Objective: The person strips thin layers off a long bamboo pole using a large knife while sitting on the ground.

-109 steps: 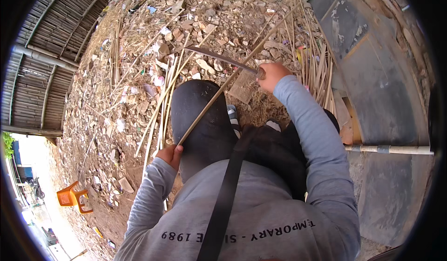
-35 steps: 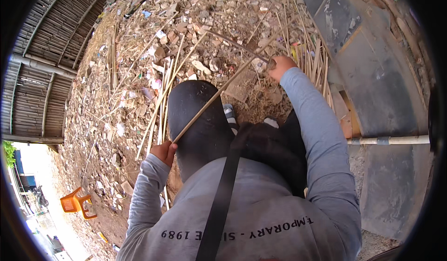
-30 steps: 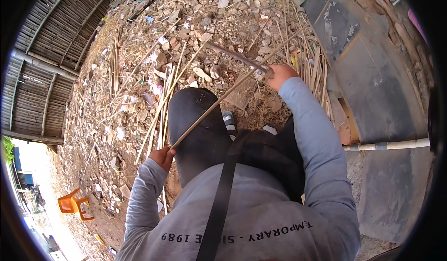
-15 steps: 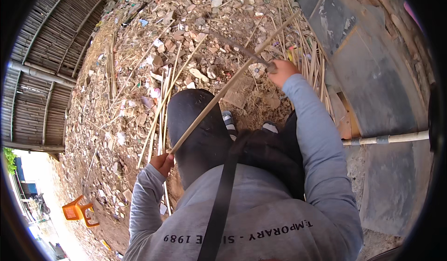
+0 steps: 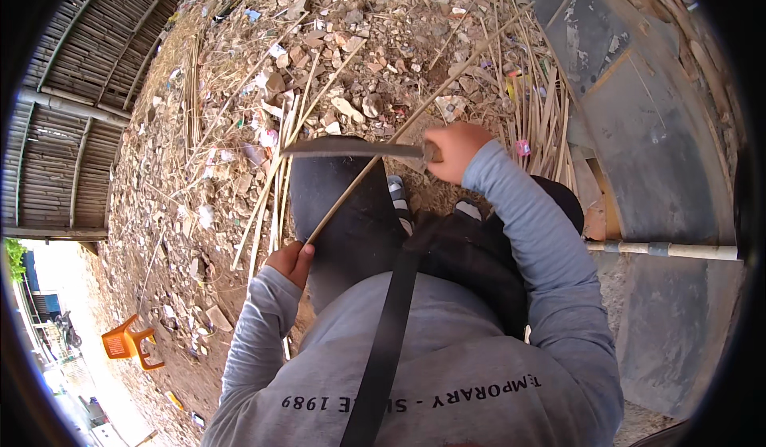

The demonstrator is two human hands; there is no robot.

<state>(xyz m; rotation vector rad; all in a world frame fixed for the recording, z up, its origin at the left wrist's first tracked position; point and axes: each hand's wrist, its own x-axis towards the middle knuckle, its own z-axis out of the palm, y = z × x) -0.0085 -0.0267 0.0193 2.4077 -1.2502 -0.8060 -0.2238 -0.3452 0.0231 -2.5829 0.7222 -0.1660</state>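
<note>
My left hand (image 5: 291, 260) grips the near end of a long thin bamboo stick (image 5: 415, 116), which slants up and to the right over my dark-trousered knee (image 5: 351, 216). My right hand (image 5: 455, 150) is closed on the handle of a long knife (image 5: 343, 148). Its dark blade points left and lies across the stick above the knee. Both arms are in grey sleeves, and a black strap crosses my chest.
Rubble, stones and scraps cover the ground (image 5: 335, 40) ahead. Loose bamboo strips (image 5: 275, 176) lie left of my knee and a bundle of sticks (image 5: 542, 112) lies at the right. A grey curved concrete slab (image 5: 646, 152), a white pipe (image 5: 670, 249), a woven fence (image 5: 72, 128) and an orange chair (image 5: 128, 342) surround me.
My right hand has pulled back toward me, bringing the knife blade across the stick over my knee. My left hand has kept its grip on the stick's near end.
</note>
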